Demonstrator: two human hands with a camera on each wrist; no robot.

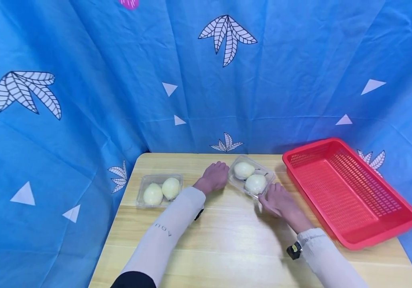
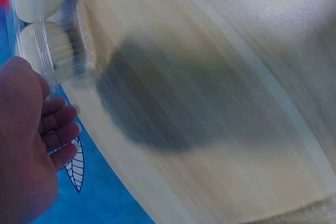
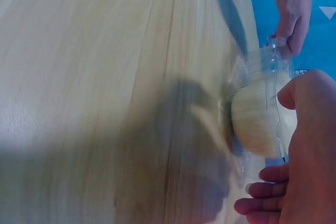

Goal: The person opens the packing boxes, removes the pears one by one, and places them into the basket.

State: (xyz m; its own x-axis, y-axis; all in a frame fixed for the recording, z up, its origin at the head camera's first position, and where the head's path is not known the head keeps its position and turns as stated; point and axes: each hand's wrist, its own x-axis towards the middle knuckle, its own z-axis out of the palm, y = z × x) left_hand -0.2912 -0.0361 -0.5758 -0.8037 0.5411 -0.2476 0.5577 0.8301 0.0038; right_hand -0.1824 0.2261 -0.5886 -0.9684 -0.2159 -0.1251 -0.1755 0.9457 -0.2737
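A clear plastic box (image 1: pixel 240 186) with two pale yellow, round pear-like fruits inside stands near the table's back edge. Its left corner is pinched by my left hand (image 1: pixel 216 176), whose other fingers curl loosely below it in the left wrist view. Across the box's right end, my right hand (image 1: pixel 279 200) grips with the thumb at the front corner and the fingers along the side. The right wrist view shows one fruit (image 3: pixel 254 119) through the blurred plastic. A second clear box (image 1: pixel 141 192), also with two such fruits, sits on the left of the table.
A red plastic basket (image 1: pixel 321 212) with slotted sides lies at the right, its rim close to my right forearm. Behind the wooden table (image 1: pixel 220 244) hangs a blue curtain (image 1: pixel 199 92) with leaf prints.
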